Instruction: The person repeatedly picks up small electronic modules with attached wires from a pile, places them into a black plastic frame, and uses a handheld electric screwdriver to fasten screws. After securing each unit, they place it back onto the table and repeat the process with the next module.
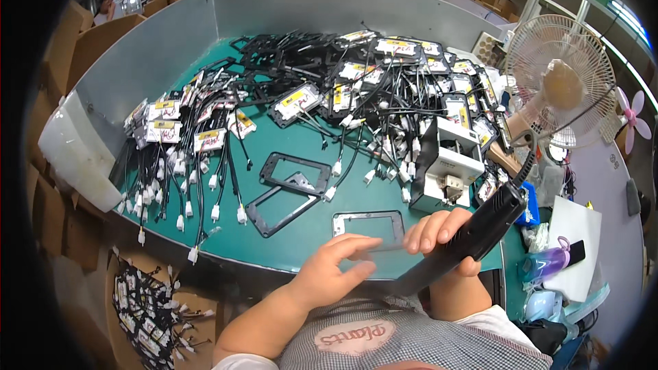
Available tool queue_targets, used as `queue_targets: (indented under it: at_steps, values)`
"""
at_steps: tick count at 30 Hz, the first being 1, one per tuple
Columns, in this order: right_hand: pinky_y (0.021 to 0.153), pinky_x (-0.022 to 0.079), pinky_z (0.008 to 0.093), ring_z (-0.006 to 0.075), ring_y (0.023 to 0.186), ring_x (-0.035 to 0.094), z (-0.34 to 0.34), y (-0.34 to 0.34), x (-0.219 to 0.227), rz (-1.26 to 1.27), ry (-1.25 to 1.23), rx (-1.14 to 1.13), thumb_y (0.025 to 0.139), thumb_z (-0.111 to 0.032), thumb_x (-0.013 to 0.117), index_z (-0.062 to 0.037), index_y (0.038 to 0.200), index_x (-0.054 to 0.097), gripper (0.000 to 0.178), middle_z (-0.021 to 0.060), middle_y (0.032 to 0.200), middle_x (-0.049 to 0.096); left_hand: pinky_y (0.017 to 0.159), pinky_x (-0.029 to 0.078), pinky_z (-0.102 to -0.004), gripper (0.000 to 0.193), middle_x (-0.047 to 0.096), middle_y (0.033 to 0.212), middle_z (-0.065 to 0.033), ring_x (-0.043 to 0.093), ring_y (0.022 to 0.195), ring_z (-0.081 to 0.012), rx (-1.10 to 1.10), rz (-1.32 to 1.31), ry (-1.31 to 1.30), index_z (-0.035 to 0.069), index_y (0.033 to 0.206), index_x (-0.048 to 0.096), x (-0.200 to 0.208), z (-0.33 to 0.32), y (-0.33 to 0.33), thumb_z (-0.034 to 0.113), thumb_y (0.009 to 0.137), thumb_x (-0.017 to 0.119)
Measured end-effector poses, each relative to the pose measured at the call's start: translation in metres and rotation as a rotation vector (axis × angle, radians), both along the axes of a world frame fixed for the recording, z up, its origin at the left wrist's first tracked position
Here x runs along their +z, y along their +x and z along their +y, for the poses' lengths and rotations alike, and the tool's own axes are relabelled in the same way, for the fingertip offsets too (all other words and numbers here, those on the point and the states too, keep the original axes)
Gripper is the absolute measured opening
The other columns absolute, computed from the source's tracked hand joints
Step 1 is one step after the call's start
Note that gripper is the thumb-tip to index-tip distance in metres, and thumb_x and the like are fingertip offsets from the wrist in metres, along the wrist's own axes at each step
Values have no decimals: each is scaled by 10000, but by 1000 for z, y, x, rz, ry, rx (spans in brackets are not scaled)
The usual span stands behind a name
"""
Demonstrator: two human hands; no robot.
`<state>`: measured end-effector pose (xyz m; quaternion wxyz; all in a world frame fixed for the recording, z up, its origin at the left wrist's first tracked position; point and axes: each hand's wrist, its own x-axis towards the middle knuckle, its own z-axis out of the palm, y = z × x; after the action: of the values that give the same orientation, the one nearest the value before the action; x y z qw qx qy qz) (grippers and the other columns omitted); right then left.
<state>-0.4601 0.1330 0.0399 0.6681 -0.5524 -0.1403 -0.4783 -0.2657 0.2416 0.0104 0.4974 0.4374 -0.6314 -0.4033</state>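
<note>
Black corded tool point(474, 234) gripped in right hand point(439, 231), left hand point(330, 267) beside it, half-curled, grip unclear

A grey fine-checked fabric garment point(439, 341) bears a pale pink rounded patch point(355, 338) with reddish lettering; white sleeves point(489, 323) flank it.

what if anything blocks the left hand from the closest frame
Nothing clearly visible: the closest frame lies just beyond the left hand. The right hand, holding a black tool, is off to the right; a see-through blur between the hands is too unclear to name.
</note>
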Motion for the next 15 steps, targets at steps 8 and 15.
queue_targets:
  at_steps: [8, 15]
  values:
    - [664, 557, 408, 289, 737, 660, -2, -1, -9, 11, 251, -198, 799, -208, 777, -11, 1072, 471, 454, 132, 827, 617, 844, 501, -351, 287, 667, 1012, -139, 642, 928, -276, 319, -240, -229, 8, 1077, 664, -14, -5, 22, 104, 809, 699]
    - [615, 477, 336, 152, 619, 521, -12, -27, -13, 41, 239, -569, 876, -205, 611, -61, 1178, 491, 355, 33, 799, 506, 902, 472, -410, 346, 638, 1112, -140, 596, 1043, -333, 326, -650, -276, 48, 1059, 677, -43, -15, 17, 129, 728, 739]
